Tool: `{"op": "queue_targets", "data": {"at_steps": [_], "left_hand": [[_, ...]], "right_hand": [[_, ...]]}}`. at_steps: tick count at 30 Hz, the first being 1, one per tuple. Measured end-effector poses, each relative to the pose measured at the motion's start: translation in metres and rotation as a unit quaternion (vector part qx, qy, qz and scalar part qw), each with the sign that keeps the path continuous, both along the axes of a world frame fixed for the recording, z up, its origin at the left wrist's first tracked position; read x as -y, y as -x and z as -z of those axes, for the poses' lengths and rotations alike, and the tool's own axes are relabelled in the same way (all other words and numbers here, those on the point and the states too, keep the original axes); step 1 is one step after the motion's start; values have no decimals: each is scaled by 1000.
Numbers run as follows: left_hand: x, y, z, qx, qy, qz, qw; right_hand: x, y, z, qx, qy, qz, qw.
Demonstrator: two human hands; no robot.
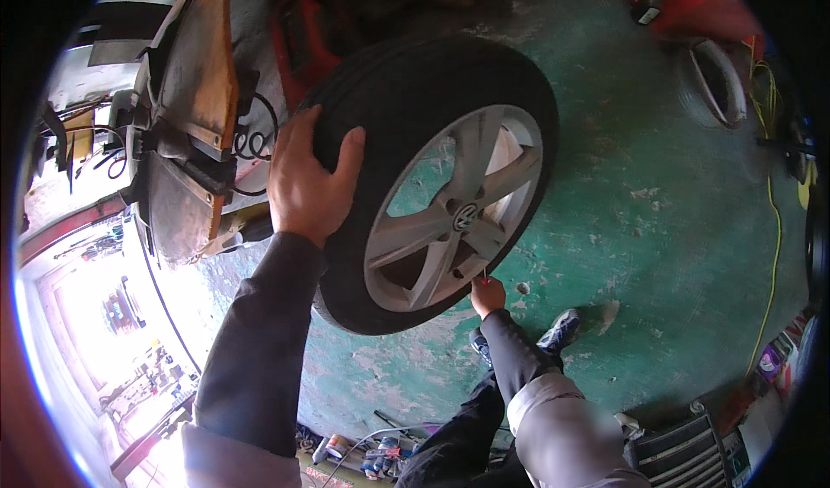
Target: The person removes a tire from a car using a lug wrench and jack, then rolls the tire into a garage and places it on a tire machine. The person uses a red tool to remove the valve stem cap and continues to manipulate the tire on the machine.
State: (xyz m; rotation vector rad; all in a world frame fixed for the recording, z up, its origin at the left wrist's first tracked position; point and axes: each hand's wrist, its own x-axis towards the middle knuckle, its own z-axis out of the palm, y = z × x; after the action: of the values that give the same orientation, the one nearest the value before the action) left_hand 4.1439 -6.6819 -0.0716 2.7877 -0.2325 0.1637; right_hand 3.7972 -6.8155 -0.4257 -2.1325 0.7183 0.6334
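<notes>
A car wheel stands tilted in front of me, its black tyre (415, 73) around a silver five-spoke alloy rim (406, 229). My left hand (311, 177) lies on the tyre's tread at the upper left, fingers stretched and thumb apart, steadying contact only as far as I can see. At the rim's lower edge, my right hand (489, 295) is closed. Something tiny and reddish shows at its fingertips, too small to name. Close by on the rim is a small dark spot (458, 274).
On the left stands a machine with worn rounded panels (194, 82) and a coiled black hose (252, 142). A yellow cable (774, 255) runs along the green floor (622, 229) at right. Cans and tools (372, 453) lie near my feet; a dark bottle (648, 6) stands far right.
</notes>
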Motion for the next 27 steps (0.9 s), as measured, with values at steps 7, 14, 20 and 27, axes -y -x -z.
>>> {"op": "queue_targets", "data": {"at_steps": [7, 14, 20, 27], "left_hand": [[0, -1, -2, -2, 16, -6, 1000], [0, 1, -3, -10, 18, -15, 1000], [0, 0, -3, 5, 11, -9, 1000], [1, 1, -1, 11, -12, -6, 1000]], "right_hand": [[-34, 0, 38, 113, 10, -141, 983], [-35, -5, 26, 82, -5, -107, 991], [-36, -14, 9, 56, -4, -88, 995], [-31, 2, 33, 140, 20, -168, 976]]}}
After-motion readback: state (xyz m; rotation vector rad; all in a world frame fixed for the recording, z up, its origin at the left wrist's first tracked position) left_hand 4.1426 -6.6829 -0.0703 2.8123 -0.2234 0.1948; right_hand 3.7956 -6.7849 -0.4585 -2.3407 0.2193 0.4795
